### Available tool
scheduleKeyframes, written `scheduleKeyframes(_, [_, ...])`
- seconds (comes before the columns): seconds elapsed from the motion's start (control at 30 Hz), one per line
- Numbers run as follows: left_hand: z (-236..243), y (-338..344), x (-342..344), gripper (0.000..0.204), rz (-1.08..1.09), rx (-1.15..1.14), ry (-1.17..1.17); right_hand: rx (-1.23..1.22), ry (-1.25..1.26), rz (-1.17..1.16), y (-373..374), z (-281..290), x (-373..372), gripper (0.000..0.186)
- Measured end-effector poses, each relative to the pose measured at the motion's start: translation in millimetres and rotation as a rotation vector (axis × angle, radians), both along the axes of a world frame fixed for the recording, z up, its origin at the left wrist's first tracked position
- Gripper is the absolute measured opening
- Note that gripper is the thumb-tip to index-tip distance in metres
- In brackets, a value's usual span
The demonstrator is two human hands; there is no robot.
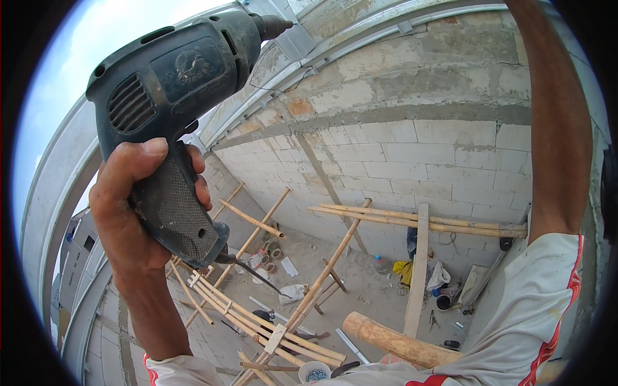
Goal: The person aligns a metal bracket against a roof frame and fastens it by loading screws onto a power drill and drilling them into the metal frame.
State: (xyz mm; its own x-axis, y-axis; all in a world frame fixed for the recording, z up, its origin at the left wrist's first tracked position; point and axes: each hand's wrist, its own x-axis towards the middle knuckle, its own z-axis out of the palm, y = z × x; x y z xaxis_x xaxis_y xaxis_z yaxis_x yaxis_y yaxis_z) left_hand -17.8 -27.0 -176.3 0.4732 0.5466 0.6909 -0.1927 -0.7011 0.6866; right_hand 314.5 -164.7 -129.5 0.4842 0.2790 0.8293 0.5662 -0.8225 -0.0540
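Observation:
My left hand [122, 186] is wrapped around the grip of a dark corded power drill [193, 67], its fingers near the trigger. The drill is raised at the upper left, its nose pointing up and right towards a light metal channel [290, 40]. Whether the tip touches the metal, I cannot tell. From the base of the grip the black cord [257, 273] hangs down. My right arm [559, 128] reaches up past the top edge, so the right hand is out of sight. Close to my body sits a white bowl [301, 373] of small screws.
Bamboo scaffold poles [335, 257] cross below me, with a thick bamboo pole [393, 341] close by. A wooden plank [417, 276] slopes down by the block wall [418, 154]. Far below, a yellow bag [403, 271], buckets and tools lie on the concrete floor [360, 293].

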Motion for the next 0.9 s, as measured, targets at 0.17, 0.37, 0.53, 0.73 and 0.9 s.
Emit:
scheduleKeyframes(0.17, [0,3,-1,0.044,-0.032,-0.026,0.001,0.008,-0.059,-0.011,-2,5,8,0.053])
scheduleKeyframes(0.37, [0,1,-1,0.044,-0.019,-0.029,0.001,0.066,0.089,-0.019,2,1,-10,0.053])
scheduleKeyframes(0.53, [-5,0,4,0.045,0.003,-0.011,0.005,0.035,0.002,-0.057,5,0,6,0.053])
scheduleKeyframes(0.73, [-3,5,4,0.046,-0.027,-0.012,0.003,-0.149,0.151,-0.078,7,26,28,0.056])
scheduleKeyframes(0.9, [4,10,1,0.046,-0.095,-0.033,0.0,-0.035,0.059,-0.07,-2,7,15,0.058])
